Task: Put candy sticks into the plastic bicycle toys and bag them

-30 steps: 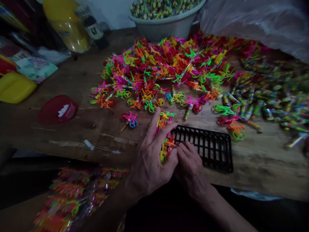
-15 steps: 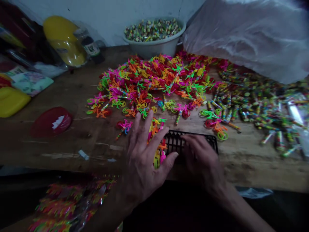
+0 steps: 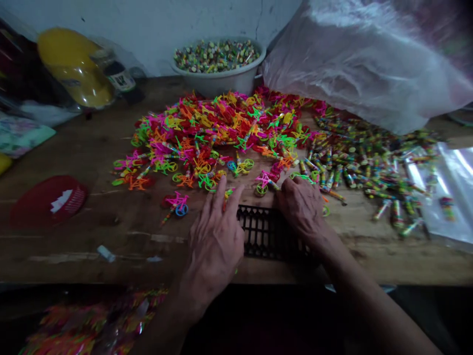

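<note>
My left hand [image 3: 218, 234] lies low over the table, fingers stretched out, at the left end of a black slotted rack [image 3: 264, 231]. Bits of coloured plastic toy show past its fingertips; its palm hides what is under it. My right hand [image 3: 303, 204] is closed, knuckles up, at the rack's far right edge. Its fingertips are hidden near a pink toy bicycle [image 3: 266, 181] with a candy-filled tube, so I cannot see what they pinch. Another pink toy bicycle [image 3: 177, 202] with a blue wheel lies left of my left hand.
Behind the rack spreads a heap of toy bicycles [image 3: 218, 128]. Candy-filled tubes [image 3: 354, 153] lie to the right, beside a clear plastic bag [image 3: 443, 212]. A tub [image 3: 221, 79] of tubes stands at the wall. A red basket [image 3: 76, 197] and yellow helmet [image 3: 70, 69] are leftward.
My right hand has moved from over the rack to its far right edge, by the loose toys. My left hand stays at the rack's left end. The view has shifted to the right.
</note>
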Available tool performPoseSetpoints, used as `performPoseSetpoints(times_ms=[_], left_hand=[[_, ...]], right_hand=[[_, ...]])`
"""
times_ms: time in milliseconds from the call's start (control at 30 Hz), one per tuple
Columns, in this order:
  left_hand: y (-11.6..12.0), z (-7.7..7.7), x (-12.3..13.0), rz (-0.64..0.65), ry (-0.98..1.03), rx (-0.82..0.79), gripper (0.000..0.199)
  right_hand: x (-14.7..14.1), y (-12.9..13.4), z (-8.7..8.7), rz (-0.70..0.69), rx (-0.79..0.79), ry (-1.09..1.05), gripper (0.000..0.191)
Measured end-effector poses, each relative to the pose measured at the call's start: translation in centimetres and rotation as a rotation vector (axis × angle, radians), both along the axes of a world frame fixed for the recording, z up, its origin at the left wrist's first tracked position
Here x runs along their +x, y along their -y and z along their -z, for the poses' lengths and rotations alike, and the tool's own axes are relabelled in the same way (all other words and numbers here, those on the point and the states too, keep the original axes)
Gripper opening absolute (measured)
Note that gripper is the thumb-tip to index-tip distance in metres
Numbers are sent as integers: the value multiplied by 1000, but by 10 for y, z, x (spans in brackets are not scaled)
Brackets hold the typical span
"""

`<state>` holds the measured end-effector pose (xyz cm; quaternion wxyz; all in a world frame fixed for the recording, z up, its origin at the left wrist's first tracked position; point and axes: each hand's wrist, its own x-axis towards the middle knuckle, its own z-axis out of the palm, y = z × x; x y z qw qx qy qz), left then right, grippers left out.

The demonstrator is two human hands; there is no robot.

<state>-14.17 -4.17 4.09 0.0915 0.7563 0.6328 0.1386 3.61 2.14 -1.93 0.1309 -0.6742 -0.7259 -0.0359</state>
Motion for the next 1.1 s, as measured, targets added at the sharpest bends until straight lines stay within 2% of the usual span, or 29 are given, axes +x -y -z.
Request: performPoseSetpoints(times_ms=[100, 233, 333, 400, 533, 667, 833, 1000, 1100], left_hand=[[1, 0, 1, -5, 7, 0, 63], [4, -10, -7, 36, 70, 18, 70], [1, -23, -16, 61, 143, 20, 56], [-7, -25, -20, 60, 153, 36, 46], [-30, -9, -23, 155, 166, 65, 35], [-39, 3, -22, 192, 241, -6, 30], [-37, 2, -23, 185, 263, -10, 30], [-37, 4, -24, 184, 269, -13, 30], [-38, 4, -24, 200, 264, -18, 31]], right_hand=[[9, 0, 3, -64, 1, -22, 9], [9, 3, 1, -232, 38, -249, 12], [4, 20, -6, -309, 131, -409, 6], [-3, 36, -9, -357, 173, -524, 5], [-24, 54, -6, -415, 94, -710, 16], [-44, 49, 2, -408, -1, -815, 16], [-52, 36, 12, -365, -22, -851, 15], [-47, 38, 13, -421, -44, -931, 19], [-47, 40, 13, -430, -35, -905, 17]])
